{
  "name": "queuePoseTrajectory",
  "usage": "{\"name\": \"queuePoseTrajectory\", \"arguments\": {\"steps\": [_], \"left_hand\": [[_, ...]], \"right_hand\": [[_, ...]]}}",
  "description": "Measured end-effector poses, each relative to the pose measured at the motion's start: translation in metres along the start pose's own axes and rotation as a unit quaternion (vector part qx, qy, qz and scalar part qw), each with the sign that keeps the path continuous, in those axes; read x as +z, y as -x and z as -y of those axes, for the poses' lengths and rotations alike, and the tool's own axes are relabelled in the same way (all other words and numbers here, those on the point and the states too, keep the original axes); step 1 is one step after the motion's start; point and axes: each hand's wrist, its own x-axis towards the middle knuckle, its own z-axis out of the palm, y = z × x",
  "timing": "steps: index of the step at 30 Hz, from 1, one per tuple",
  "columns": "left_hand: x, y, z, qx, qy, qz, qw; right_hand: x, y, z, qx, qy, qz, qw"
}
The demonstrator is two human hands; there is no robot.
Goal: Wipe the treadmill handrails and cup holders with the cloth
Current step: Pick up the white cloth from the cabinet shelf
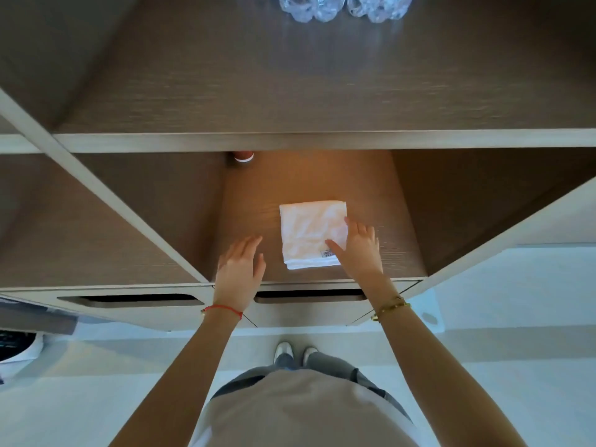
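A folded white cloth [309,232] with a small label lies flat on the lit wooden shelf [251,201] of a cabinet. My right hand [358,250] rests at the cloth's right edge, thumb on top near the label, fingers spread. My left hand [240,269] hovers flat over the shelf to the left of the cloth, apart from it, holding nothing. No treadmill, handrail or cup holder is in view.
A small red and white container [243,155] stands at the back left of the shelf. Clear plastic bottles [342,6] stand on the shelf above. Side walls close in the compartment left and right. Two drawer handle slots [129,300] run below the front edge.
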Motion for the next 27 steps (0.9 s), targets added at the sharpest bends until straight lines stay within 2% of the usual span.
{"name": "queuePoseTrajectory", "arguments": {"steps": [8, 15, 19, 27], "left_hand": [[0.012, -0.003, -0.001, -0.041, 0.003, 0.020, 0.999], [0.013, -0.004, -0.003, -0.052, 0.001, 0.022, 0.998], [0.009, -0.003, -0.006, -0.052, 0.008, 0.029, 0.998], [0.000, 0.002, -0.026, -0.008, 0.022, 0.022, 0.999]], "right_hand": [[0.007, -0.005, 0.006, 0.016, -0.005, 0.003, 1.000], [0.006, -0.009, 0.006, -0.024, -0.075, 0.005, 0.997], [0.001, -0.003, -0.005, -0.008, -0.159, 0.006, 0.987], [-0.026, 0.034, -0.035, 0.013, -0.262, -0.087, 0.961]]}}
